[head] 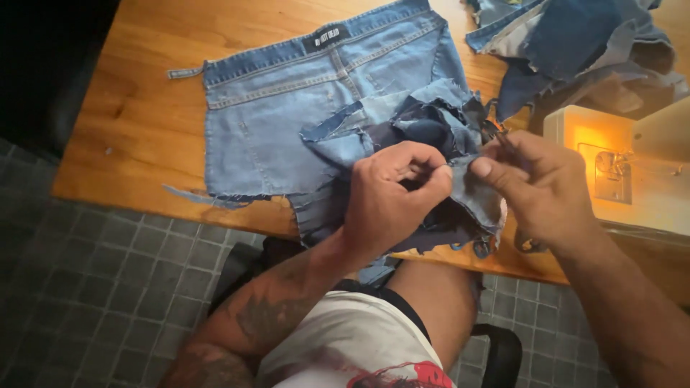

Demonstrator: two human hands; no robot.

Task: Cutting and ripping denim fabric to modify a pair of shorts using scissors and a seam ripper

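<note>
Left hand [392,197]: fingers curled, thumb and forefinger pinched on edge of denim patch bundle [424,136]. Right hand [539,187]: thumb pressed to same edge, fingers closed round thin dark tool [497,135], kind not determined. Bundle was held over near edge of wooden table [136,122], partly resting on light blue denim garment [287,100] laid flat. Further denim scraps [575,43] noted at far right. White sewing machine [625,165] observed beside right hand.

Wooden table [136,122] bears cut jeans [287,108], denim scraps [575,43], sewing machine [632,165].
</note>
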